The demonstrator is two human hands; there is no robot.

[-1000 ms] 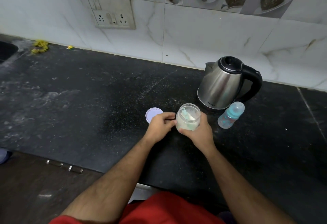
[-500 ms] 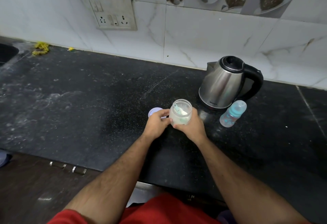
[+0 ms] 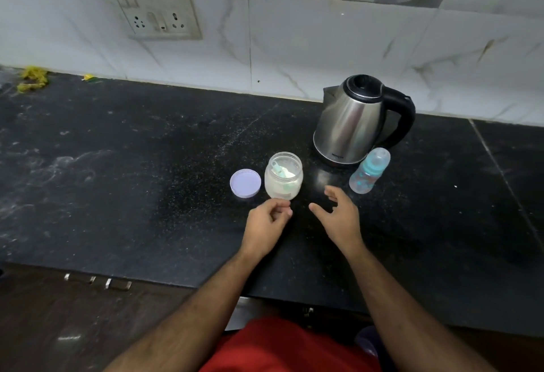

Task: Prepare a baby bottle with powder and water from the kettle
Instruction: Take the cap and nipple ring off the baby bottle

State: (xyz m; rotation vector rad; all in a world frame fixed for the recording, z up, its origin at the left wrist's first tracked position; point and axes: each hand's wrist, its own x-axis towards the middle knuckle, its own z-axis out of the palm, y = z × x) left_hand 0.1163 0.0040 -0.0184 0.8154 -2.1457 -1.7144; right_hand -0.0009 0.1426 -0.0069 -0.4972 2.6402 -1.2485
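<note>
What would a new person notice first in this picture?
The steel kettle stands at the back of the black counter, with the baby bottle in front of it to the right. Nearer, the open powder jar stands upright with its lid lying to its left. Both hands, left and right, are just before the jar, holding nothing.

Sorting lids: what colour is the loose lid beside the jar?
Pale lilac lid, seen best in the head view.

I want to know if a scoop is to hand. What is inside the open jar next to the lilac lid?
The jar holds pale powder and a light green plastic scoop at the mouth. The powder covers its lower end, so its full shape cannot be seen.
</note>
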